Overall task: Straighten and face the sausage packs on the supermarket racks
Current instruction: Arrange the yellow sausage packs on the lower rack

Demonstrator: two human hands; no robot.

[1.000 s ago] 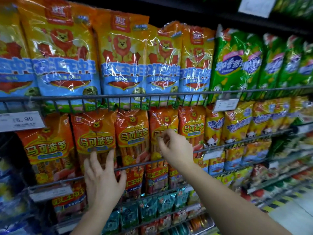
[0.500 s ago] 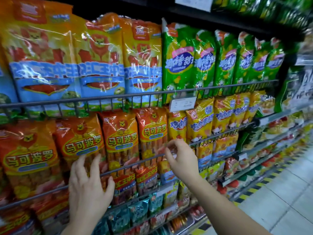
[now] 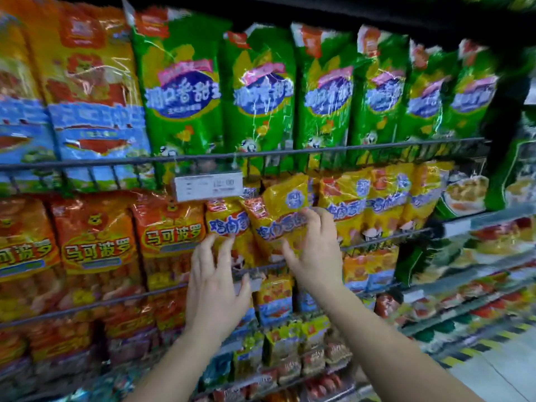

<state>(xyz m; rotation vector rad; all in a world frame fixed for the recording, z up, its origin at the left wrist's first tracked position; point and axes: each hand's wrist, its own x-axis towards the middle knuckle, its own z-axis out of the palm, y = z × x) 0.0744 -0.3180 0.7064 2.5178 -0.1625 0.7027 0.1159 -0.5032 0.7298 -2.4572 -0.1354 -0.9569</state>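
A yellow sausage pack (image 3: 282, 210) with blue lettering leans crooked on the middle rack, its top tipped right. My right hand (image 3: 314, 256) grips its lower right side, thumb under, fingers over the front. My left hand (image 3: 214, 285) is spread open, fingertips touching the neighbouring yellow pack (image 3: 227, 224) to the left. Orange packs (image 3: 171, 236) fill the rack further left. More yellow packs (image 3: 374, 198) stand to the right.
Tall green packs (image 3: 258, 94) and yellow-and-blue packs (image 3: 90, 91) stand on the upper rack behind a wire rail (image 3: 348, 149). A price tag (image 3: 208, 185) hangs from that rail. Lower racks hold small packs (image 3: 275, 297). The aisle floor (image 3: 499, 369) lies at the lower right.
The view has swung right along the rack. Both hands moved from the orange packs to the yellow ones. My right hand has taken hold of the crooked yellow pack.
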